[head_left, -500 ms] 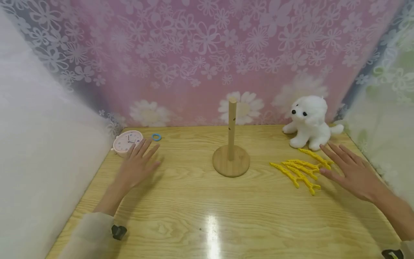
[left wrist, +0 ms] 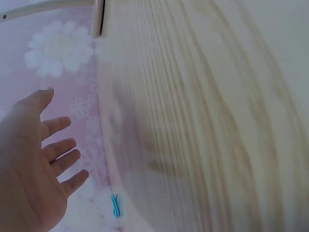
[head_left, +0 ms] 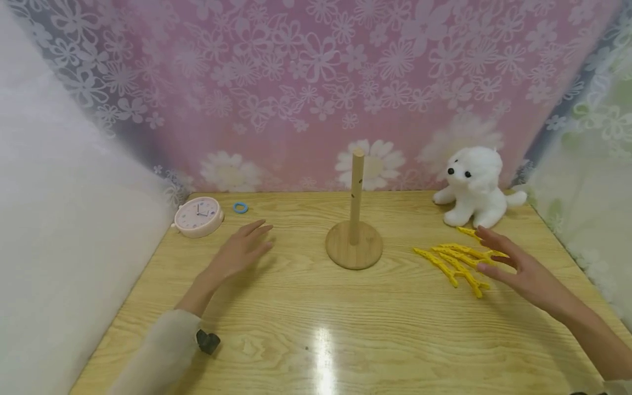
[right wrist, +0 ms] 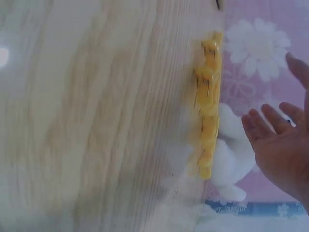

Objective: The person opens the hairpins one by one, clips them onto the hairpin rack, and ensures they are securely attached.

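My left hand (head_left: 239, 253) hovers above the table on the left, fingers loosely extended and holding nothing. Beyond it lie a blue ring (head_left: 240, 208) and a round pink clock (head_left: 199, 216). On the right, my right hand (head_left: 525, 274) hangs over the near side of several yellow branch-shaped pieces (head_left: 446, 266), its fingers relaxed and nothing in them. The hand hides part of the rearmost pieces. The yellow pieces (right wrist: 207, 106) appear edge-on in the right wrist view, apart from the fingers. Between the hands a wooden post (head_left: 355, 197) rises upright from a round base (head_left: 354, 258).
A white plush dog (head_left: 474, 186) sits at the back right, just behind the yellow pieces. Flowered pink cloth (head_left: 276, 109) closes off the table's back edge. Pale cloth stands along the left and right sides of the wooden table (head_left: 276, 329).
My left hand has moved right and slightly nearer, away from the clock it partly covered. My right hand has shifted slightly left and turned, its fingers now closer together.
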`<state>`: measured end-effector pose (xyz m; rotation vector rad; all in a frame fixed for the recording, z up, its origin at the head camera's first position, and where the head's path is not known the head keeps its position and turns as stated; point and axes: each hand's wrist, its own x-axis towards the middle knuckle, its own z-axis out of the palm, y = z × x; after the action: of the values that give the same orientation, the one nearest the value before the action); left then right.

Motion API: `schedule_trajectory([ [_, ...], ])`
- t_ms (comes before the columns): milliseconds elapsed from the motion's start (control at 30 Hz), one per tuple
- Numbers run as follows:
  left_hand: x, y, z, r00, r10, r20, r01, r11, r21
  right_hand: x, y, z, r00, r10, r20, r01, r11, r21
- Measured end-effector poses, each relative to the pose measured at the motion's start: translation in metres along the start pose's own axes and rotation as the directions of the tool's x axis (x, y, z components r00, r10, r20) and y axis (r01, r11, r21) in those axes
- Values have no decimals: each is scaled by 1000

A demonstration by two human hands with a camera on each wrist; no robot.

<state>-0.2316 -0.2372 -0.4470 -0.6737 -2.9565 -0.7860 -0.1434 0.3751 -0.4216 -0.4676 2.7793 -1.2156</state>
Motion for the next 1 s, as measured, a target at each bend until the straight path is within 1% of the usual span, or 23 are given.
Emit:
schedule_trajectory([
  [100,9,9,6,1000,-1,28,3,999,-50,-1,-4,5,999,49,3,-49,998,29],
  [200,17,19,11,999,7,42,-3,995,-100,-3,-8,9,996,94,0,-94,994,49],
  [333,26,31,18,997,14,74,1,980,-197,-4,-15,17,991,131,-23,-129,990,63],
  [433,32,39,24,993,27,118,4,967,-255,-4,-19,24,984,180,-2,-179,981,71],
  [500,37,45,29,989,37,147,4,963,-269,-4,-20,29,976,217,13,-218,973,72],
  [567,42,49,35,984,43,172,8,958,-285,-4,-20,33,972,236,25,-237,969,74],
  [633,46,51,41,980,47,192,12,956,-294,-4,-20,36,971,238,27,-240,968,69],
  [733,53,56,50,975,51,217,14,957,-290,-4,-19,40,975,221,22,-221,975,31],
  [900,66,68,61,972,70,224,-10,966,-258,-2,-20,44,984,179,-7,-178,980,-85],
  [1000,75,75,68,970,91,225,-32,968,-250,0,-20,48,992,121,-33,-125,980,-152],
])
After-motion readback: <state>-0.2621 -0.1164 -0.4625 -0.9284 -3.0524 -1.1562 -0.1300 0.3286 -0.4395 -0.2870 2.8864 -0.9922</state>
